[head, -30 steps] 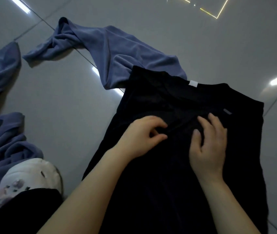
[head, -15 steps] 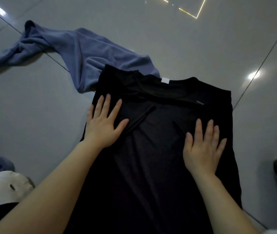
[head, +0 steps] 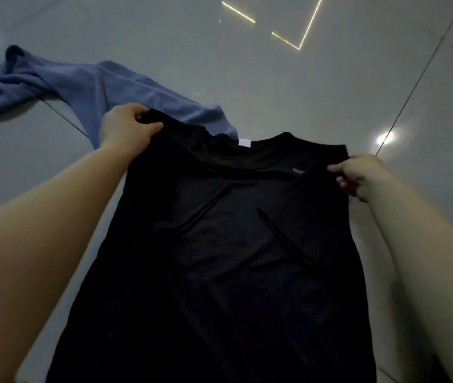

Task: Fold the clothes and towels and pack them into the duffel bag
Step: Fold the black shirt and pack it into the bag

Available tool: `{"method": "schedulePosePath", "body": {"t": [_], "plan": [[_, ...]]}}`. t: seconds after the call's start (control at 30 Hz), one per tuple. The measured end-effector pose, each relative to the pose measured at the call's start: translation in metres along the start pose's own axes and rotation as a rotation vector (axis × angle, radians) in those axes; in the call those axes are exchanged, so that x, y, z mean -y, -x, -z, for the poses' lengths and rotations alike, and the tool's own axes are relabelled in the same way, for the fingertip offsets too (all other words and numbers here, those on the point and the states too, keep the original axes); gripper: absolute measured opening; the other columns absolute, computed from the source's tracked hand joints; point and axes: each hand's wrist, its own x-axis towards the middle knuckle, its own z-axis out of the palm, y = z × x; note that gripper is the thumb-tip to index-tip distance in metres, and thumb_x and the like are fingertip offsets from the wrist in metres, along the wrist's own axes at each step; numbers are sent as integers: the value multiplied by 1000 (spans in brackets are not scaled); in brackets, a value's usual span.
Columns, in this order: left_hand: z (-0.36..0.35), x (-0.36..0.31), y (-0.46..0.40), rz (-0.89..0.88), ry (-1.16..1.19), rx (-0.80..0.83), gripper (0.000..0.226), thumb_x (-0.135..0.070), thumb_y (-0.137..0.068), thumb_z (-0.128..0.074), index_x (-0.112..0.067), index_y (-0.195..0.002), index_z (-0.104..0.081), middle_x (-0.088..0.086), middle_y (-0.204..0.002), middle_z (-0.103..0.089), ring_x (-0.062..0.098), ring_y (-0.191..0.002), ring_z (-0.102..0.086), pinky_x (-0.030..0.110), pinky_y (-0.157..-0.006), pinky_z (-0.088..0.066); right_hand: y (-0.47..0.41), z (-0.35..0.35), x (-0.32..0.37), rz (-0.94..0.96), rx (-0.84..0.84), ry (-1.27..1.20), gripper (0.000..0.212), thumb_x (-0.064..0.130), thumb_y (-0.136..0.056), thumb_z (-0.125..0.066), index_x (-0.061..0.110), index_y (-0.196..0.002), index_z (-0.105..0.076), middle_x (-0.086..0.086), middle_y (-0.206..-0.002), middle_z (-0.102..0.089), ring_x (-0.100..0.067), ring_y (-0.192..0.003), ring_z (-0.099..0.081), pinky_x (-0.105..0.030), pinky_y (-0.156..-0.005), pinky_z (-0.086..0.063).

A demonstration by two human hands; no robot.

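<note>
Both hands are on the black shirt [head: 220, 258], one at each shoulder corner, so the fold is just getting set up. Left hand [head: 128, 128], in the upper left of the frame, has thumb and fingers curled over the shoulder edge, a closed grip on the cloth. Right hand [head: 358, 175], at the right edge of the frame, pinches the opposite shoulder between thumb and curled fingers, again a tight grip with nothing else in it. The shirt lies spread down the middle of the frame on the grey tiled floor [head: 302, 78], collar towards the top with its white label [head: 244, 142] showing, and two slanting creases run across the chest. A blue towel [head: 81, 89] sprawls unfolded in the upper left, its near end tucked just behind the shirt's collar and left shoulder. No duffel bag can be picked out in this view; a dark sliver at the right edge is too small to name. Judging by that grip, the step in hand is squaring the shirt before folding. The next move likely calls for keeping both corners level, drawing the cloth taut to flatten those creases, then bringing the shoulders down toward the hem in one even fold, and keeping clear of the towel.
</note>
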Motion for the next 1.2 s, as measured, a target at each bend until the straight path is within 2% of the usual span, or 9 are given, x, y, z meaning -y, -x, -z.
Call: {"method": "schedulePosePath", "body": {"t": [0.1, 0.17, 0.37, 0.5, 0.57, 0.67, 0.9, 1.0, 1.2], "plan": [[19, -17, -22, -160, 73, -41, 22, -23, -87, -64, -13, -106, -71, 8, -99, -70, 5, -82, -63, 25, -80, -42, 0, 7, 27, 193, 79, -276, 25, -4, -96, -45, 15, -113, -40, -8, -81, -55, -6, -35, -57, -18, -35, -47], [36, -37, -39, -219, 229, -24, 13, -26, -81, -65, -22, -93, -69, -10, -78, -66, -14, -61, -53, 19, -72, -41, 5, 16, 48, 339, 76, -457, 29, -10, -95, -38, 14, -112, -38, -9, -88, -56, -11, -45, -64, -24, -48, -55], [58, -61, -15, -316, 624, 40, 23, -10, -88, -60, -32, -83, -55, -18, -68, -62, -4, -63, -57, 15, -63, -51, 33, 40, 58, 487, 150, -536, 40, -19, -83, -35, 16, -88, -52, -5, -90, -64, -17, -72, -67, -30, -67, -57], [26, 1, 63, -445, 330, 142, 13, -26, -81, -58, -33, -91, -64, -33, -84, -61, -9, -79, -57, 13, -80, -44, 32, 46, -7, 449, 172, -246, 39, -21, -84, -42, 15, -80, -58, 7, -62, -68, -10, -60, -67, -20, -55, -55], [6, 35, 102, -492, 170, 233, 21, -25, -81, -57, -17, -97, -67, -29, -93, -61, -6, -91, -59, 14, -88, -43, 25, 44, -50, 433, 186, 4, 43, -19, -83, -44, 20, -78, -62, 3, -83, -70, -16, -79, -66, -21, -64, -54], [-23, 72, 144, -649, -91, 216, 37, -33, -89, -52, -8, -110, -67, 5, -121, -62, 25, -121, -54, 41, -104, -42, 16, 36, -93, 473, 86, 205, 51, -17, -75, -40, 27, -79, -65, 3, -120, -59, -20, -112, -53, -29, -93, -44], [-36, 84, 160, -731, -314, 136, 39, -27, -96, -44, -9, -126, -59, 14, -138, -52, 33, -133, -42, 53, -104, -40, 42, 15, -114, 599, -280, 234, 55, -10, -78, -41, 11, -127, -54, -15, -133, -41, -29, -112, -51, -25, -100, -37], [-27, 79, 172, -643, -385, 90, 42, -31, -93, -43, -13, -129, -55, 14, -140, -50, 33, -131, -41, 52, -105, -36, 76, 11, -144, 646, -346, 283, 50, -9, -82, -47, 5, -130, -50, -20, -136, -39, -33, -121, -46, -30, -107, -31], [4, 94, 282, -49, -127, 11, 58, -8, -79, -74, -12, -132, -52, 25, -134, -43, 47, -116, -44, 56, -99, -36, 162, 20, -249, 576, -328, 588, 48, 7, -85, -62, 7, -131, -51, -23, -138, -41, -41, -120, -42, -49, -98, -39]]}}
